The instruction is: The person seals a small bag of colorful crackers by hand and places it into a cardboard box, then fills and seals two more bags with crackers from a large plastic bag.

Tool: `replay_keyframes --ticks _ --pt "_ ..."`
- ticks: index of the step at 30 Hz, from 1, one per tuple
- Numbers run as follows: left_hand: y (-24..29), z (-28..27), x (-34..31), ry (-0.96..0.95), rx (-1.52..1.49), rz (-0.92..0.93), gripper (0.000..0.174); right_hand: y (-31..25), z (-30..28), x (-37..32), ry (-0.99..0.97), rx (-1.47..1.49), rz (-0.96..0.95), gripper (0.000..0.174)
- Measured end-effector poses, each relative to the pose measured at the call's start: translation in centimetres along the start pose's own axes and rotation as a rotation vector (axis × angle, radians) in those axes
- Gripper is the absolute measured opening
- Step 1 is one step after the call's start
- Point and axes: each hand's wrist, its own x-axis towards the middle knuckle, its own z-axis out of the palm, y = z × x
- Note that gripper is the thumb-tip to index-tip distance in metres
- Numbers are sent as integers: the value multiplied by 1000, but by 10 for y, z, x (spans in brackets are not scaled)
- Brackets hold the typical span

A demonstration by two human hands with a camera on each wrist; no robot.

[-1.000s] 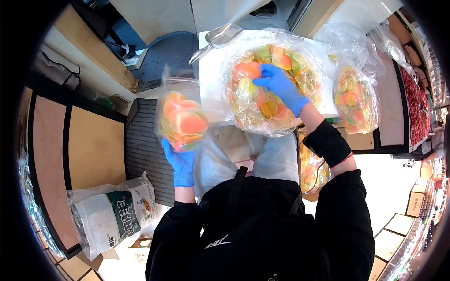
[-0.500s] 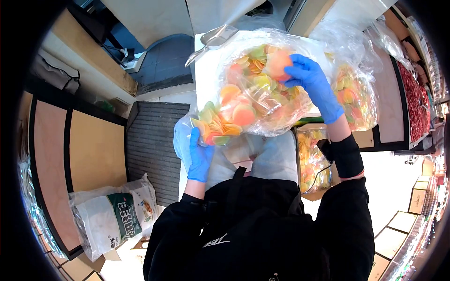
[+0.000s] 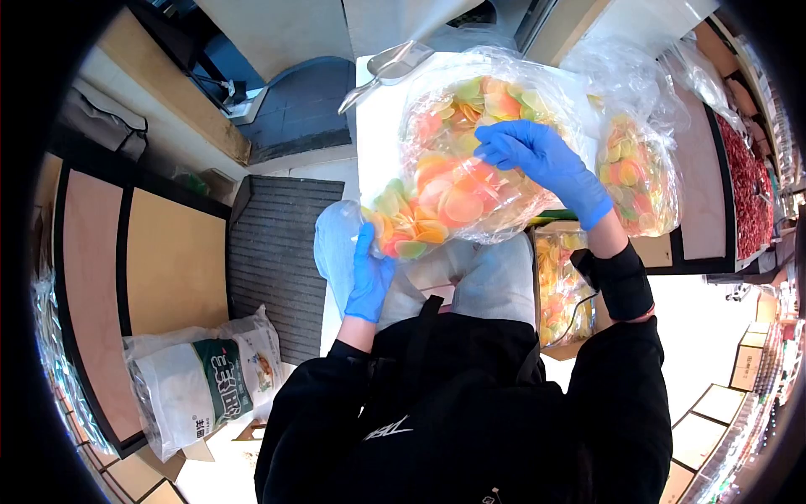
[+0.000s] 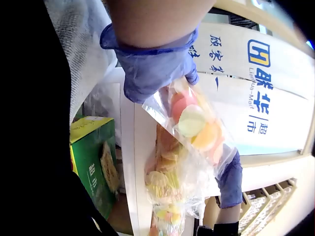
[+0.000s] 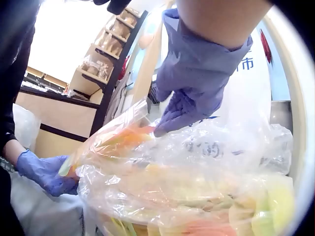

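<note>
My gloved left hand grips the lower end of a small clear plastic bag filled with thin round chips in orange, pink, green and yellow. The bag lies tilted in front of a large open plastic bag of the same chips on the white table. At the small bag's upper end is my gloved right hand, its fingers curled and pinching by the mouth. In the right wrist view, orange chips show inside the small bag right by those fingertips.
A metal scoop lies at the far left corner of the white table. Another bag of chips stands to the right, and a carton of chips is below the table. A white printed sack leans at left.
My left hand has brought the small bag rightward to the large bag. My right hand took an orange chip from the large bag, then moved down and left to the small bag's mouth.
</note>
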Motion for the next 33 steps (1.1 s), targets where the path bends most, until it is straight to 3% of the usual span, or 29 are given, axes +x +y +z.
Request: replay_keyframes --ticks 1,3,6,7,9,10,13,16,20,22,25,26,28,33 --pt "0 -1 0 25 43 4 51 -4 3 -3 1 43 3 40" --pt "2 2 -2 77 127 15 50 3 8 -8 -32 -149 -49 34" --pt "2 23 -2 125 449 240 55 21 12 -5 -30 -379 20 27" --pt "8 28 -1 210 797 387 59 23 12 -4 -18 -448 67 25" --pt "21 32 1 379 1495 678 65 32 12 -3 44 -286 100 19" --pt "18 37 2 326 1300 761 82 43 11 -1 69 -205 77 18" --pt "16 83 -16 248 1447 645 94 50 13 -1 96 -68 64 16" --pt "20 69 -3 251 1758 654 103 38 18 -3 86 -62 92 14" --pt "17 54 1 274 1462 616 86 51 19 -1 114 125 -3 17" --pt "20 38 -5 305 1304 649 70 37 19 -1 132 69 95 17" --pt "22 11 -5 92 736 501 47 32 29 2 155 41 108 15" --pt "19 4 -3 85 644 537 39 33 34 4 159 40 91 15" --pt "22 -1 4 14 541 567 35 41 45 9 124 208 55 12" --pt "15 18 -17 2 285 275 44 60 48 27 92 245 29 14"
